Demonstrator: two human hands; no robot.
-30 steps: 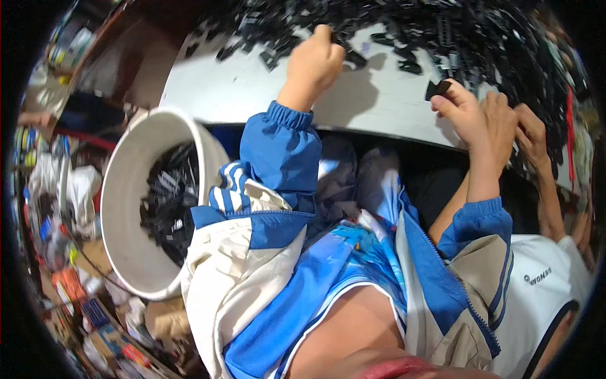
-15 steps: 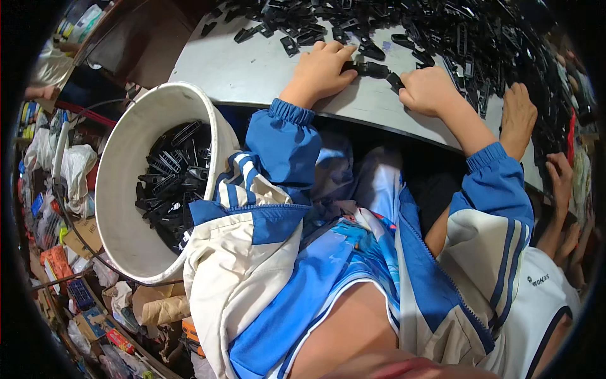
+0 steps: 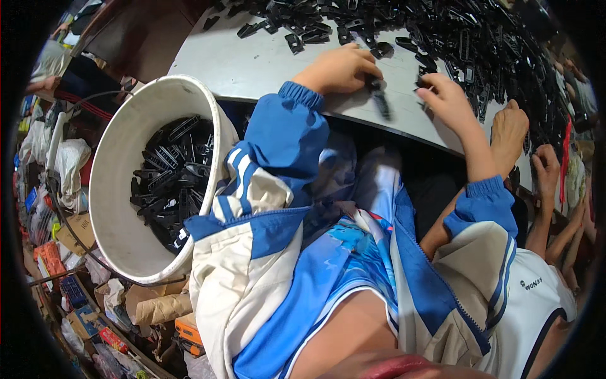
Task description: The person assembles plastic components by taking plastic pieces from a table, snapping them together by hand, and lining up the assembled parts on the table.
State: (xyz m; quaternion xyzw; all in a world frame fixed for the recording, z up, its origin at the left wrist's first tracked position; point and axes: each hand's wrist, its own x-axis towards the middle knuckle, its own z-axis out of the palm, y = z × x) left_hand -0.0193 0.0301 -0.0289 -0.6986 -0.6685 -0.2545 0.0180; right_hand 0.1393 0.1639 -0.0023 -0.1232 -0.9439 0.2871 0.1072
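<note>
My left hand is over the white table, its fingers closed on a black plastic clip. The clip points down toward the table's near edge and is smeared by motion. To its right, my right hand is curled, with a small dark plastic piece at the thumb and forefinger; its exact shape is too small to tell. Beyond both hands, a big heap of black plastic clips covers the table's far and right parts. A few loose clips lie near my left hand.
A white bucket partly filled with black clips stands at my left, against the table. Another person's hand rests by the table's right edge, with more hands beyond. Cardboard, bags and boxes clutter the floor at left.
My hands have moved apart, the right one shifting rightward. The clip in my left hand has swung from pointing sideways to pointing down. The other person's hand has shifted slightly nearer.
</note>
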